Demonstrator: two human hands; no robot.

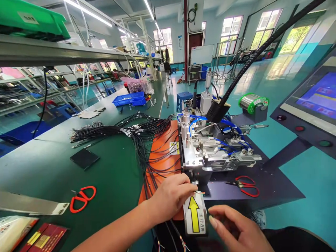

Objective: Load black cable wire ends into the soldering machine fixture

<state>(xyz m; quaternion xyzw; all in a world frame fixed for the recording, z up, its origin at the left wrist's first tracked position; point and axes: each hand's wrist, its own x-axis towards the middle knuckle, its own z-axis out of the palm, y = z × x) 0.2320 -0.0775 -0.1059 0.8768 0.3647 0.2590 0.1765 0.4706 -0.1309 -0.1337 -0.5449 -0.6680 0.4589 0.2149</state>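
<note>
Your left grip (pixel 172 196) pinched a thin wire (pixel 197 192) at the fixture's (pixel 207 154) front, forearm angled across the worktop (pixel 52 168). Your right hand (pixel 236 227) hovered beside the arrow label (pixel 194 214), fingers loosely curled, holding nothing.

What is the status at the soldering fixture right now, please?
Left hand pinching a thin wire at the fixture inlet. Right hand open, beside the yellow arrow plate. Cable bundle lies left, clear.

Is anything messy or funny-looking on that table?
The black wires sprawl in a loose tangle over the green table and orange mat. Two red scissors lie open. The left hand pinches something small at the machine; nothing looks broken or spilled.
</note>
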